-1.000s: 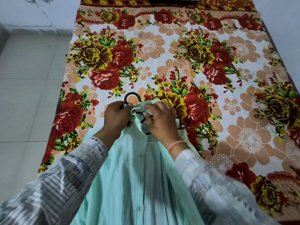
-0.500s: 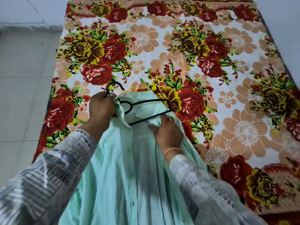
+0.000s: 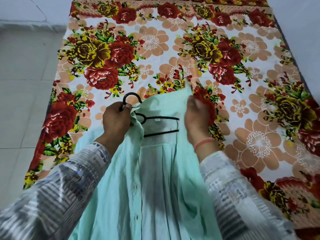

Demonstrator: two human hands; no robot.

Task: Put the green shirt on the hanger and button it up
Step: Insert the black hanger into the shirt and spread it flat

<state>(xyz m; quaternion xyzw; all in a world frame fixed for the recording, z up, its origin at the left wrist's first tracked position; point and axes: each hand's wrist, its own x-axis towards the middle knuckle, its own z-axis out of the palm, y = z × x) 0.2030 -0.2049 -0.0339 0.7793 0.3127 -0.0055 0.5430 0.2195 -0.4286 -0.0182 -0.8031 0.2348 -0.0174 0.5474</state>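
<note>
Closes the left hand (image 3: pixel 116 121) in a tight grip on the black hanger (image 3: pixel 161 118) below its hook, collar edge included. Pinches, seemingly, the raised front of the green shirt (image 3: pixel 155 187) in the right hand (image 3: pixel 197 118). Lies lengthwise on the bed (image 3: pixel 242 101), collar farthest, hanger arm pointing right.

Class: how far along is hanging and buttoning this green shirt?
Done: hanger sits inside the green shirt, its left side covered. In hand: left hand grips its hook, right hand lifts the other front panel. Left: cover that shoulder, fasten every button.
</note>
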